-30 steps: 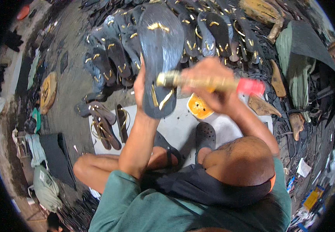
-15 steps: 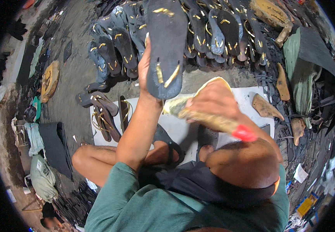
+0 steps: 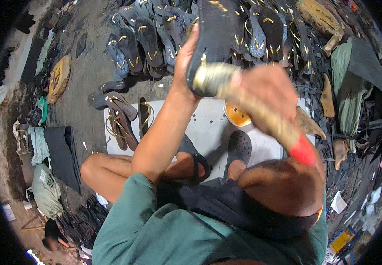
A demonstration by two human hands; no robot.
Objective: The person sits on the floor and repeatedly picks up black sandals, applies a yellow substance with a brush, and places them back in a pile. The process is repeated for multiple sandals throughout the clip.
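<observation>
My left hand [image 3: 184, 62] holds a dark flip-flop sole [image 3: 215, 44] upright in front of me, its gold-marked face turned toward me. My right hand [image 3: 261, 90] grips a glue brush [image 3: 252, 110] with a pale wooden handle and a red end. The brush's bristle end presses on the lower part of the sole. Below the hands a bowl of orange glue [image 3: 237, 115] sits on a white sheet [image 3: 204, 123]. My feet in dark sandals rest on that sheet.
Rows of dark flip-flops with gold straps [image 3: 155, 39] lie across the ground ahead. A few brown sandals [image 3: 120, 119] sit at the sheet's left edge. Green cloth [image 3: 354, 84] and scraps pile at right; folded dark material [image 3: 61, 154] and bags at left.
The sole has risen higher and closer to the camera. My right hand has swung the brush from beside the bowl up onto the sole's lower end.
</observation>
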